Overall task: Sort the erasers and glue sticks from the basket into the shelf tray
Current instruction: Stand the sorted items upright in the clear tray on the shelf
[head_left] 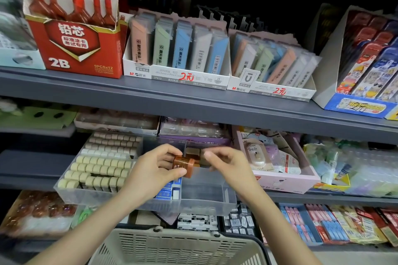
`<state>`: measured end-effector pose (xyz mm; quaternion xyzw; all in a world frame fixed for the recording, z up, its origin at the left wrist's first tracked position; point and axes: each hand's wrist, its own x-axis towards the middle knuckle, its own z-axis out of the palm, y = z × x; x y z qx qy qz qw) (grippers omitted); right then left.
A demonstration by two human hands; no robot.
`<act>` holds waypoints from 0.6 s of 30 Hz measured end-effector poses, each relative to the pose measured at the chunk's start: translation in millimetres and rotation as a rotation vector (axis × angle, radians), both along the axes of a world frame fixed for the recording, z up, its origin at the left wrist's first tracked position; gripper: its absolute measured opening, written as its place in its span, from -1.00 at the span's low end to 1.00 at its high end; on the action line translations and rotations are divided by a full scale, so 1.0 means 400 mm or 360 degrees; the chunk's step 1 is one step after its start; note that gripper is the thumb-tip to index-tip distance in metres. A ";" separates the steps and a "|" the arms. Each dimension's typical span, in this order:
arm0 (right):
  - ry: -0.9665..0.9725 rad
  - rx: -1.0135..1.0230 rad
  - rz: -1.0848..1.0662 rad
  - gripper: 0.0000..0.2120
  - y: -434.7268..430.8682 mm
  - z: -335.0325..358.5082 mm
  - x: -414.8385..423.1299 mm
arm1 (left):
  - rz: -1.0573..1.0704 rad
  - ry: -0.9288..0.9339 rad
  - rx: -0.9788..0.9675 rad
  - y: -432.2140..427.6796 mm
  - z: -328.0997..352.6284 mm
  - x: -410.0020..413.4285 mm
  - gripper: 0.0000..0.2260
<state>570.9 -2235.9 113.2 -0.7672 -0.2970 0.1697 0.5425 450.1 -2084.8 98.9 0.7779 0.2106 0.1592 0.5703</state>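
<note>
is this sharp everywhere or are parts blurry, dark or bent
Head view: the shelf edge bows from the wide lens; the top behind the red box sinks into darkness; the left hand, right hand and brown item look soft; the bottom corners are blurred.

Basket (178, 247) below tray (206, 204): cut off by bottom edge, contents not visible.
Brown piece (184, 162) above tray: partly covered by left grip (155, 170). Print unreadable; eraser or glue stick, cannot tell.
Blue-white packs (172, 189) in tray: mostly hidden under left grip.
Boxes (116, 122) behind tray: blurred, contents unclear.
</note>
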 end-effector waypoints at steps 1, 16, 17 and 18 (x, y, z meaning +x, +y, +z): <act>0.0161 0.0093 0.0097 -0.88 -0.012 0.006 -0.023 | -0.0005 -0.0023 -0.0013 -0.005 0.000 0.002 -0.70; -0.0088 0.0002 -0.0280 -0.90 -0.104 -0.006 0.017 | -0.0027 0.0360 0.1336 -0.052 -0.032 0.049 -0.30; -0.0183 -0.0103 -0.0300 -0.92 -0.100 -0.007 0.037 | -0.0082 0.0528 0.1414 -0.053 -0.028 0.059 -0.24; -0.0280 -0.0213 -0.0306 -0.88 -0.093 -0.007 0.052 | -0.0141 0.0687 0.1484 -0.055 -0.026 0.068 -0.24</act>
